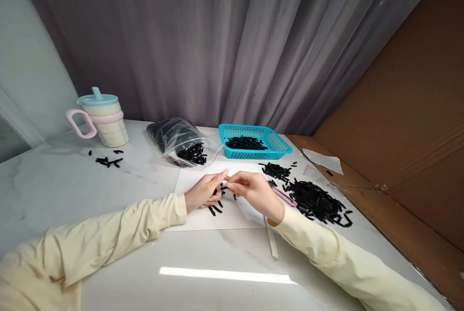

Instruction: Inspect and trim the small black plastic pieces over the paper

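My left hand (207, 190) has its thumb and fingers closed, with small black strips showing between and just below them. Close against it, my right hand (253, 189) pinches a tiny white piece (224, 183) at its fingertips. Both hands meet over a white sheet (188, 221). A few black strips (216, 209) show under the left hand; whether they lie on the sheet or are held, I cannot tell. Beside my right wrist lies a pink slim tool (284, 196), partly hidden.
Black strips form a large pile (315, 200) and a smaller pile (276, 171) at right. Behind stand a blue basket (253, 154) and a clear bag (181, 139), both holding strips. A lidded cup (108, 122) stands back left. A white stick (271, 241) lies in front; cardboard (402, 132) walls the right.
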Available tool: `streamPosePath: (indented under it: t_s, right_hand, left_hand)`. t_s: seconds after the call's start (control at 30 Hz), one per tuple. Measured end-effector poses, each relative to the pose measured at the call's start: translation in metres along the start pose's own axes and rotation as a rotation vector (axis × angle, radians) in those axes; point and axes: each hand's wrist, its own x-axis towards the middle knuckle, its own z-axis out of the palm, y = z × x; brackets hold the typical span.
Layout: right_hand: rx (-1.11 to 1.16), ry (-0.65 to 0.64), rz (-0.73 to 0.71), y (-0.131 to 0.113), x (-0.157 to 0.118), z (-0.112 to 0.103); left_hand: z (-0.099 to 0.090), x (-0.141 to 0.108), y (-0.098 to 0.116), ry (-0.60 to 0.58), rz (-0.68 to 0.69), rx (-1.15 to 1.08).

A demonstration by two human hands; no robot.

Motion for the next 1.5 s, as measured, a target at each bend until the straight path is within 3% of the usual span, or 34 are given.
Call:
streamPosePath:
  t_s: [0.13, 0.27, 0.37, 0.63, 0.9, 1.13, 1.3, 1.5]
  right_hand:
    - [0.283, 0.072, 0.175, 0.005, -0.028, -0.015]
    - [0.500, 0.139, 0.309, 0.004, -0.042, -0.013]
    - [0.547, 0.156, 0.328, 0.002, -0.043, -0.009]
    - [0.597, 0.196, 0.324, 0.004, -0.042, -0.002]
    - [0.595, 0.069, 0.220, 0.012, -0.045, 0.001]
    - [0.301, -0.025, 0.042, 0.013, -0.049, 0.001]
    - [-0.035, 0.009, -0.210, 0.011, -0.052, 0.003]
    - [-0.126, 0.148, -0.242, 0.012, -0.056, 0.006]
  left_hand:
    - [0.003, -0.005, -0.002, 0.017, 0.093, 0.085]
    - [0.003, -0.008, -0.009, 0.000, 0.365, 0.427]
    - [0.000, -0.010, -0.011, -0.014, 0.492, 0.575]
    - [-0.001, -0.012, -0.014, -0.035, 0.583, 0.665]
    - [0.001, -0.011, -0.013, -0.002, 0.491, 0.638]
    - [0.009, -0.013, -0.011, -0.083, 0.167, 0.211]
    - [0.016, -0.015, -0.006, -0.150, 0.058, 0.041]
    - [0.016, -0.014, -0.005, -0.167, 0.022, 0.026]
